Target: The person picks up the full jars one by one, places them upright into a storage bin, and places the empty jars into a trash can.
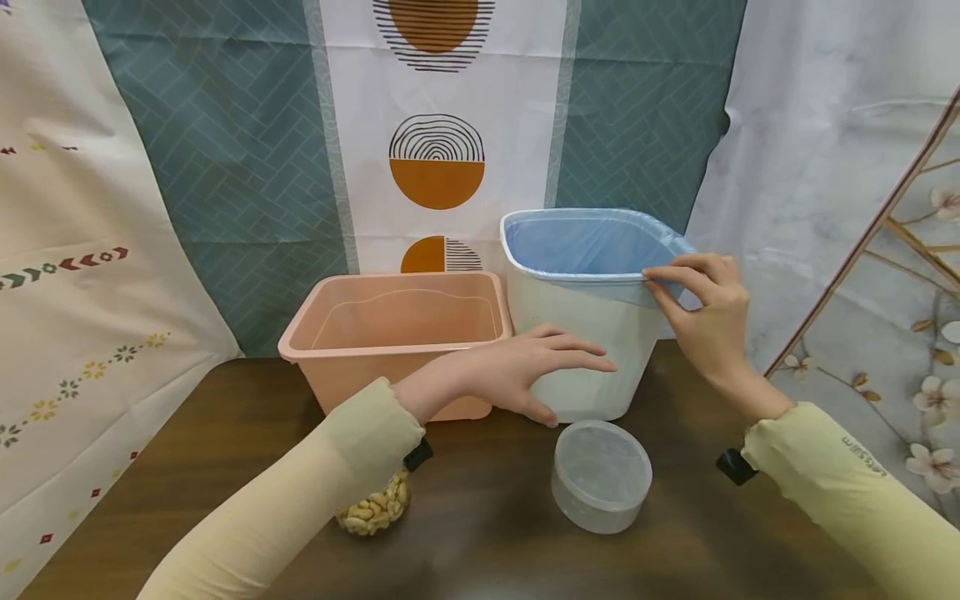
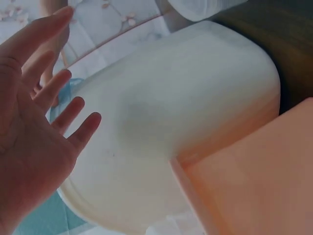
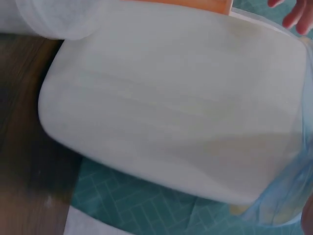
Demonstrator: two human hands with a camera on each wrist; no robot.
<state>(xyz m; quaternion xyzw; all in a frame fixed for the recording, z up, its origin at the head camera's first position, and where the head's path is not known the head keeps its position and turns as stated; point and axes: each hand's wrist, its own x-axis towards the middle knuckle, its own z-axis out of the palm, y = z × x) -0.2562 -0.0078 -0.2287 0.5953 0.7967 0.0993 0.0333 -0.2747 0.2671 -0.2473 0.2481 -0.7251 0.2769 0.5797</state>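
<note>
A white trash bin (image 1: 600, 392) stands upright at the back of the table, lined with a thin blue plastic bag (image 1: 592, 242). At the bin's front right corner my right hand (image 1: 705, 304) pinches the bag's edge, thumb and fingers at the rim. The bag's folded-over blue edge (image 3: 283, 191) also shows in the right wrist view. My left hand (image 1: 528, 367) hovers before the bin with fingers spread, holding nothing. Its bare palm (image 2: 34, 152) shows in the left wrist view, apart from the bin.
An empty pink rectangular tub (image 1: 352, 379) stands against the bin's left side. In front sits a round translucent lidded container (image 1: 602, 479). A small clear bowl of cashews (image 1: 375, 508) is partly hidden under my left sleeve. Patterned cloth (image 1: 247, 167) hangs behind.
</note>
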